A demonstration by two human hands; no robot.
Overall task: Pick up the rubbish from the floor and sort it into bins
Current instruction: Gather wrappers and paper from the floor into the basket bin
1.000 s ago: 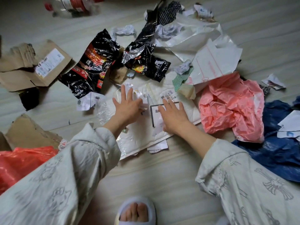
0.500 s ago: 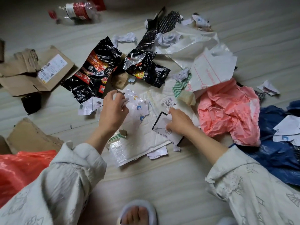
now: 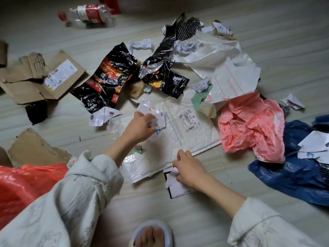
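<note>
Rubbish lies scattered across the floor (image 3: 267, 24) ahead of you: paper scraps, black foil wrappers (image 3: 105, 82), a pink plastic bag (image 3: 249, 125), a blue plastic bag (image 3: 292, 172), torn cardboard (image 3: 41, 77) and a clear bottle (image 3: 87, 15) at the far edge. No bin is in view.

Handling, judged: the scraps look very light, limp and easily torn; pinch at an edge or gather several into the palm. The white padded mailer (image 3: 192, 132) under your hands is flat and flexible; take it by a corner. Foil and bags likely slide and crackle; bunch them.

Your left hand (image 3: 138, 129) is curled, gripping a crumpled bundle of white paper scraps (image 3: 151, 113) above the mailer. Your right hand (image 3: 188, 168) has its fingers bent, pinching a small white scrap (image 3: 171, 177) at the mailer's near edge, with a black-bordered white card (image 3: 178, 190) lying just beneath it; whether the card is also gripped, you cannot tell.
</note>
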